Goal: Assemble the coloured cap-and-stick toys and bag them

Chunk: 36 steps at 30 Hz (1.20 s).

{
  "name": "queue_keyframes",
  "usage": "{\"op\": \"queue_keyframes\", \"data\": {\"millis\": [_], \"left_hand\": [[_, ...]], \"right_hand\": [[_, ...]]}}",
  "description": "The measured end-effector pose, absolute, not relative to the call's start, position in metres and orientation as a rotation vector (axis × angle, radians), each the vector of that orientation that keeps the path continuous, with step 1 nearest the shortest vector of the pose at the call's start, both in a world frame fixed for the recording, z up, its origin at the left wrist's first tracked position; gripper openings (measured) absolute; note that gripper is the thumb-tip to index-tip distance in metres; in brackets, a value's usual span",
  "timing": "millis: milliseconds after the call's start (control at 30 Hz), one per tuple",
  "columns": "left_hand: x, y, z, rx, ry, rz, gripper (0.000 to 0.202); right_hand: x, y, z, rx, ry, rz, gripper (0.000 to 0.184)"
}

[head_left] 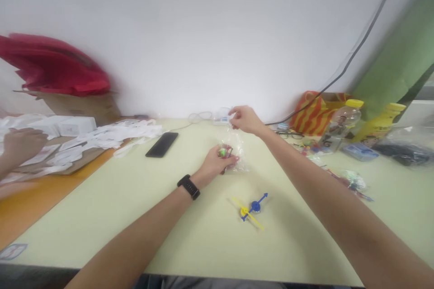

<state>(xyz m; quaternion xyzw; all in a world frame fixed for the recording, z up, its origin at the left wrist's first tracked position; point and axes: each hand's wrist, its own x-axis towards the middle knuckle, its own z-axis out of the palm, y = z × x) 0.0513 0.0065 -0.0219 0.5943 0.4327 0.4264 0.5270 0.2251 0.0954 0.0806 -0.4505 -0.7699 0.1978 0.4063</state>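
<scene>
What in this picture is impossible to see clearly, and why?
In the head view:
Green item in the left hand: partly hidden by this hand.
Plastic bag: upper end blurred near the right hand.
Bottle label: too blurred to read.
Another person's arm: cut off by the left edge.

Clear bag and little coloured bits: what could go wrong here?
The clear bag might slip or tear where the right hand seems to pinch its top. The small green piece in the left hand could drop. The blue pointer and yellow pointer, crossed on the table, could slide if bumped.
</scene>
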Motion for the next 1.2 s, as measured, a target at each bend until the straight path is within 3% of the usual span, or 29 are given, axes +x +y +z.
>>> {"op": "queue_keyframes", "data": {"millis": [67,267,633,867,1000,1200], "left_hand": [[0.051,0.008,-0.024,1.397,1.049,1.035,0.056],[0.054,0.005,-0.021,1.345,0.977,1.105,0.055],[0.055,0.0,-0.015,1.367,0.953,1.098,0.054],[0.055,0.005,-0.013,1.238,0.971,1.136,0.059],[0.055,0.009,-0.005,0.998,0.818,1.261,0.059],[0.055,0.005,-0.009,0.997,0.842,1.023,0.044]], "right_hand": [[0.225,0.094,0.08,-1.143,-1.945,0.393,0.029],[0.222,0.098,0.081,-1.383,-2.19,0.111,0.026],[0.228,0.099,0.095,-1.546,-2.317,0.136,0.011],[0.249,0.065,0.105,-1.348,-2.007,0.063,0.018],[0.263,0.018,0.105,-1.136,-2.085,0.235,0.021],[0.279,-0.048,0.078,-0.893,-2.703,0.86,0.015]]}}
